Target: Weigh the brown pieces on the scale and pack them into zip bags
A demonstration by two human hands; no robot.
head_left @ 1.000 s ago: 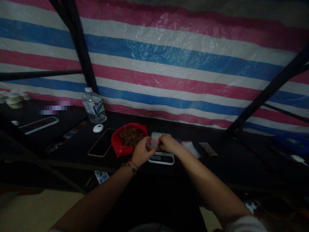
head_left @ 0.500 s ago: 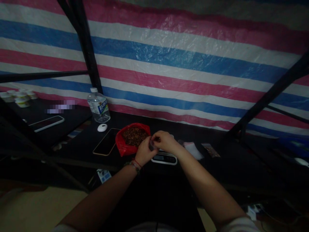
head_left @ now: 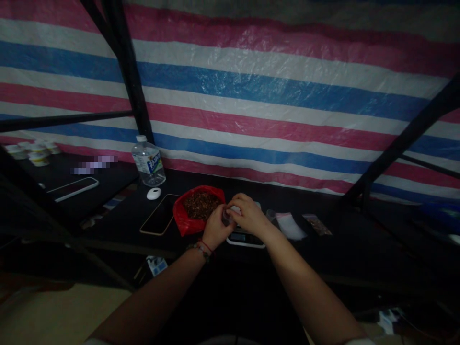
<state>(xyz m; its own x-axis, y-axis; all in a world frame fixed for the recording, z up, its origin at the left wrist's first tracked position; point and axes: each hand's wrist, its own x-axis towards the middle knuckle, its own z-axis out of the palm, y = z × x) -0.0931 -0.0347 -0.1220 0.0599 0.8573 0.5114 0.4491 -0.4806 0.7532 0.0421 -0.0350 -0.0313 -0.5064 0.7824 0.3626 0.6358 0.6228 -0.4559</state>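
My left hand (head_left: 217, 226) is closed round a small clear plastic bag (head_left: 226, 218), beside the right rim of an open red bag (head_left: 187, 225) filled with brown dried bits (head_left: 201, 205). My right hand (head_left: 247, 215) pinches at the top of the clear bag, its fingertips close to my left fingers. What the clear bag contains is hidden by my fingers. Partly under my hands lies a white kitchen scale (head_left: 246, 242) with a small display. To the right are a stack of small clear bags (head_left: 290, 226) and a bag with brown contents (head_left: 318, 224).
Left of the red bag lie a phone (head_left: 160, 214) and a white oval mouse (head_left: 154, 193), with a clear plastic bottle (head_left: 149, 163) behind. Another phone (head_left: 74, 189) and several white jars (head_left: 38, 155) stand farther left. Black metal posts (head_left: 129, 76) and a striped sheet (head_left: 269, 105) border the table.
The view has tilted slightly, so everything sits a little lower. My right fingers have shifted a little at the clear bag's top; my left hand keeps its hold.
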